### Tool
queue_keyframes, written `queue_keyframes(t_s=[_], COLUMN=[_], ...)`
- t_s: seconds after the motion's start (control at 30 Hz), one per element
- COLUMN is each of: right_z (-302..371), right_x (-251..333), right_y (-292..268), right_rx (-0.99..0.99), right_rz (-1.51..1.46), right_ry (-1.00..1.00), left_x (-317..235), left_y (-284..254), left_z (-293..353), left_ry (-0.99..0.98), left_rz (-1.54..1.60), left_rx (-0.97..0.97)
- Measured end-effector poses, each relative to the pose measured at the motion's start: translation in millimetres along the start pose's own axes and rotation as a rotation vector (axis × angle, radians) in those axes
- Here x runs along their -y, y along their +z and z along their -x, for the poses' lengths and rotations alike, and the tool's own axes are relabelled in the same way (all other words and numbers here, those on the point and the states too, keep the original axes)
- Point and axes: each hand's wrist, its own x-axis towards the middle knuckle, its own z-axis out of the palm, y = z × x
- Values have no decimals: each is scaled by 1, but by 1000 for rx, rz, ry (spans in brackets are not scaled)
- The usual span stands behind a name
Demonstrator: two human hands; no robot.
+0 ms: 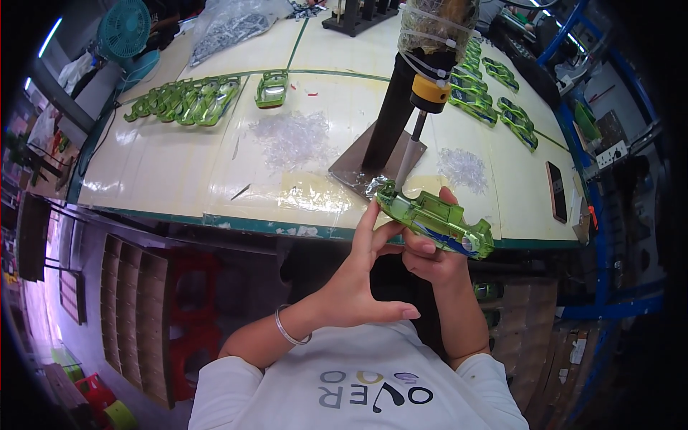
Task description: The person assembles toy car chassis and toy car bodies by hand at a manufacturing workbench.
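Observation:
A translucent green toy car body (437, 221) is tilted above the table's front edge, with blue marking along its near side. My right hand (433, 261) grips it from below, thumb and fingers closed around it. My left hand (358, 269) has its thumb spread wide and its fingers stretched out, the fingertips touching the car body's left end. An electric screwdriver (430, 92) with a yellow collar hangs over the car body. Its grey-sleeved tip (408, 163) comes down at the shell's left end; whether it presses on a screw is hidden.
A black post on a brown metal base (347, 166) stands behind my hands. Heaps of small clear pieces (290, 140) lie on the white table. Green car bodies stand in rows at left (186, 102) and right (469, 89). A phone (556, 190) lies far right.

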Motion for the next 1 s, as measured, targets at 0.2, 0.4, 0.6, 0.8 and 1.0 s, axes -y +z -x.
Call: queue_keyframes(t_s=[0.2, 0.4, 0.6, 0.8, 1.0], right_z=[-2, -1, 25, 56, 34], right_x=[1, -3, -5, 37, 178], right_y=[-4, 1, -10, 19, 24], right_rx=[52, -53, -272, -610, -904], right_rz=[-2, 14, 104, 423, 2031], right_ry=[19, -17, 27, -281, -690], left_x=[0, 4, 26, 31, 17], left_y=[-2, -2, -6, -26, -33], left_z=[-1, 0, 18, 45, 46], left_ry=[13, 6, -243, -337, -381], left_rz=[-28, -37, 174, 114, 160], left_rx=[13, 18, -15, -64, -200])
